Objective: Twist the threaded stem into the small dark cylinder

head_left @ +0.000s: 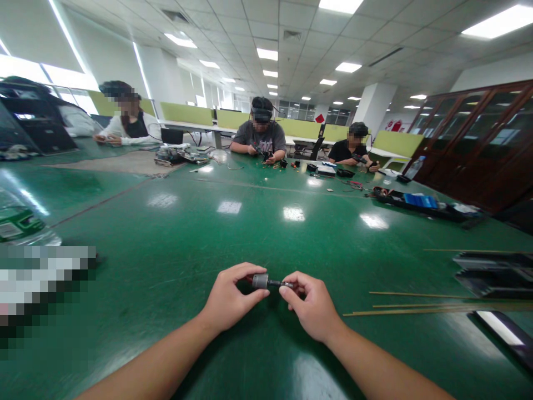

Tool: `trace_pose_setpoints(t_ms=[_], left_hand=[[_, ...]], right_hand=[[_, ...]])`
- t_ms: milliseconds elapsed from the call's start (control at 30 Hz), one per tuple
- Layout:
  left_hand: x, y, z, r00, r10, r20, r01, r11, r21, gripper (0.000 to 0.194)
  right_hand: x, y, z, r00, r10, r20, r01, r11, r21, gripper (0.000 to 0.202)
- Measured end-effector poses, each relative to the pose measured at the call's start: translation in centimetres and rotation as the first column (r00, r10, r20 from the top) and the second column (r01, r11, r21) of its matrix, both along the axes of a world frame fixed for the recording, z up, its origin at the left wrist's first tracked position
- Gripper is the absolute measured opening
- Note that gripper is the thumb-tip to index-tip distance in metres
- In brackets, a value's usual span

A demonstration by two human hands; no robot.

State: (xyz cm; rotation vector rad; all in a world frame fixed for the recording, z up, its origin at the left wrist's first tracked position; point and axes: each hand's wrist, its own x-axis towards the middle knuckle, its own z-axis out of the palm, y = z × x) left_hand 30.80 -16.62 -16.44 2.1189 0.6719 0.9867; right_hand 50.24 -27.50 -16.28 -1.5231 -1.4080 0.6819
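A small grey metal cylinder [260, 281], shaped like a little motor, is held just above the green table in front of me. Thumb and fingers of my left hand [233, 289] close around its body from the left, and something reddish shows behind it, too small to make out. From the cylinder's right end a thin dark shaft [273, 283] sticks out. My right hand [310, 303] pinches the far end of that shaft, where a small metallic tip shows between the fingers. The fingertips partly hide both ends.
Several thin yellowish sticks [400, 306] lie right of my hands, beside dark trays [495, 272] and a phone-like slab [506, 333]. A plastic bottle [25, 225] lies at left. Across the green table [187, 233], co-workers [260, 133] handle parts; a black tray [420, 203] holds tools.
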Motion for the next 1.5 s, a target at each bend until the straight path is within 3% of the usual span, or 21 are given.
trace_pose_setpoints(t_ms=[1500], left_hand=[[0.06, 0.02, -0.28, 1.0, 0.023, 0.021, -0.022, 1.0, -0.022, 0.033]], right_hand=[[0.07, -0.06, 0.15, 1.0, -0.018, 0.001, 0.018, 1.0, 0.021, 0.016]])
